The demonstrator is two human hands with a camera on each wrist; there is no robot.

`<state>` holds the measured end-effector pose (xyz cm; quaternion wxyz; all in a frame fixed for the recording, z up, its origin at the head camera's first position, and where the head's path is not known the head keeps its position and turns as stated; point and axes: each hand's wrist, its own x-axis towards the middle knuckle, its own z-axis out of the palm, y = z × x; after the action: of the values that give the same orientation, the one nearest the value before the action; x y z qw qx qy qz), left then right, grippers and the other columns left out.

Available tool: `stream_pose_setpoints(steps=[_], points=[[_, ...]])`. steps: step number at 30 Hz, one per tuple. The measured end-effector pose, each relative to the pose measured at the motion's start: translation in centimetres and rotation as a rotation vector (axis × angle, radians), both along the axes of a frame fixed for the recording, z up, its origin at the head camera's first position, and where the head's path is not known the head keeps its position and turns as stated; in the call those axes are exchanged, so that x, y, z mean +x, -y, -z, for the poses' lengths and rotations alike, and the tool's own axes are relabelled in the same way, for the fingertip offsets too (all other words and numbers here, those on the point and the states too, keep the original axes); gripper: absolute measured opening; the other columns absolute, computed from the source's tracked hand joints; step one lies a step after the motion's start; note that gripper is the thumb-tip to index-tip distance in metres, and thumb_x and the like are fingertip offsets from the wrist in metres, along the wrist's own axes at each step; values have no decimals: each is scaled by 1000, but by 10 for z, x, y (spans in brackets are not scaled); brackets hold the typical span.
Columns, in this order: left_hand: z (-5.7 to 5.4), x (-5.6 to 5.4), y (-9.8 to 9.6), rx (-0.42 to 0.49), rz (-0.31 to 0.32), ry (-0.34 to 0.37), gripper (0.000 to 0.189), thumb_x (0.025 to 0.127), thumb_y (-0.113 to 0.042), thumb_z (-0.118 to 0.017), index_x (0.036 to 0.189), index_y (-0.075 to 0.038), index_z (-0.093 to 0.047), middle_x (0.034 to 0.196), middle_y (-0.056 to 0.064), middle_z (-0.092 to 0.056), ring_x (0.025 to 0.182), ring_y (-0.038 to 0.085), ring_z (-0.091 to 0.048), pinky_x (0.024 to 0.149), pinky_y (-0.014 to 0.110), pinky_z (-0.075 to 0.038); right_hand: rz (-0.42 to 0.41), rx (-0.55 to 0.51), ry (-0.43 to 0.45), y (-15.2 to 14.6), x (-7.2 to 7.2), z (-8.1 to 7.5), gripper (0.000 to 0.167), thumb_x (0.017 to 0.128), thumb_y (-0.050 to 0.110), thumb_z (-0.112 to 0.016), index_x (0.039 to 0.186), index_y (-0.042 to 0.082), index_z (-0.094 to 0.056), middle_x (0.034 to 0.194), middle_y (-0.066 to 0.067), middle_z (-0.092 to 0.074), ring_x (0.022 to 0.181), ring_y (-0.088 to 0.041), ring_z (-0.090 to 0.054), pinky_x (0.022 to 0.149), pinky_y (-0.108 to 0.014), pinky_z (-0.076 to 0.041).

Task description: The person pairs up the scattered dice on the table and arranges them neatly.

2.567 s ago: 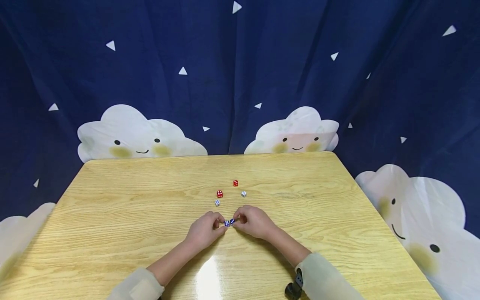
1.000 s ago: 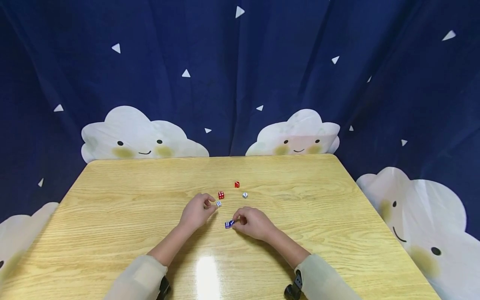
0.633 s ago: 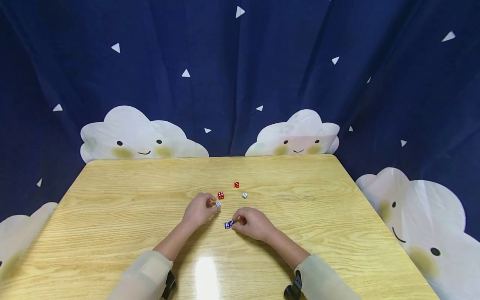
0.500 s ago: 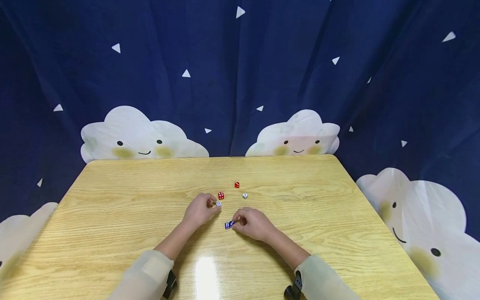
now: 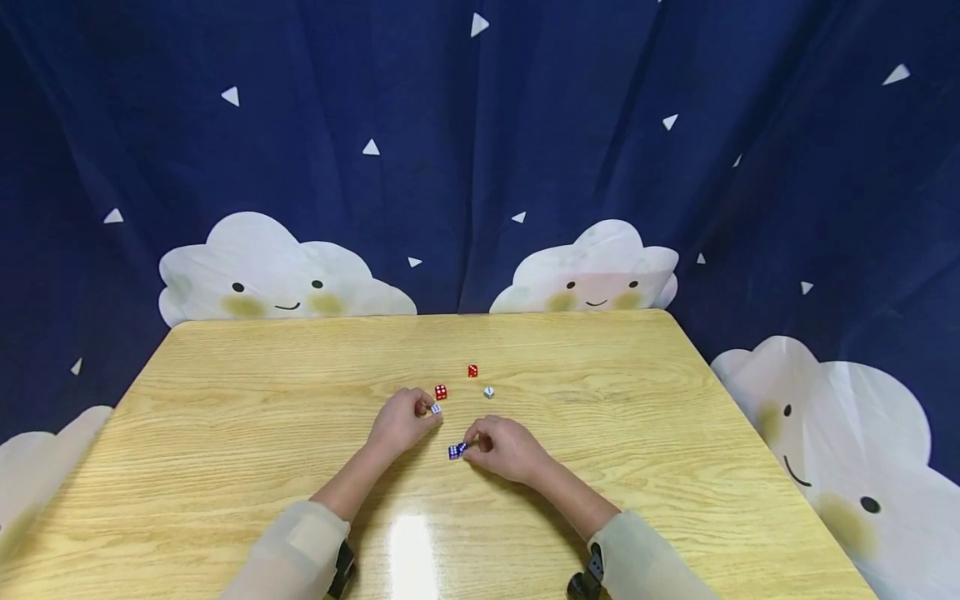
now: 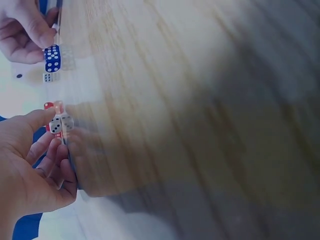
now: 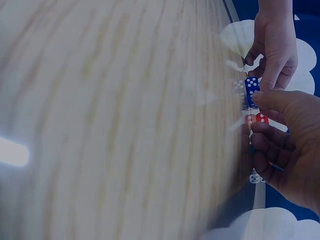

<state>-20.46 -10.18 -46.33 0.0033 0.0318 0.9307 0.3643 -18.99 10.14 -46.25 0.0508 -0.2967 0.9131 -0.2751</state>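
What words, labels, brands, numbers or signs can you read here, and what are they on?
No words, labels, brands or numerals can be read.
Blue dice: white pips.
Red dice: white pips.
White dice: dark pips.
Many pips are too small or blurred to count surely.
Curtain: printed clouds and triangles, no lettering visible.

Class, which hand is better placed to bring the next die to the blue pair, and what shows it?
Probably the left hand: it pinches the nearer white die, while the right hand is occupied holding a blue die.
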Motion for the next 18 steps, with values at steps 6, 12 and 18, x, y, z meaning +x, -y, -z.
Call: stream_pose_setpoints(steps=[6, 12, 18], points=[[0, 2, 0, 8, -4, 6, 16, 83, -20, -69, 92, -7, -66, 85, 5, -56, 76, 16, -50, 67, 29, -41, -4, 4, -18, -1, -1, 2, 13, 82, 24, -71, 91, 16, -67, 69, 10, -51, 60, -1, -43, 55, -17, -37], [-2, 3, 1, 9, -11, 8, 14, 83, -19, -69, 91, -8, -66, 86, 4, -57, 77, 16, -51, 67, 29, -43, -2, 1, -14, -1, 0, 1, 13, 82, 24, -71, 91, 16, -66, 70, 9, -52, 60, -1, -43, 55, -18, -37], [-3, 4, 2, 18, -15, 12, 15, 83, -22, -69, 90, -9, -67, 86, 3, -58, 78, 15, -52, 69, 30, -43, 1, 6, -8, -1, 0, 1, 12, 83, 24, -71, 92, 17, -66, 69, 10, -51, 60, -1, -43, 55, -18, -38]])
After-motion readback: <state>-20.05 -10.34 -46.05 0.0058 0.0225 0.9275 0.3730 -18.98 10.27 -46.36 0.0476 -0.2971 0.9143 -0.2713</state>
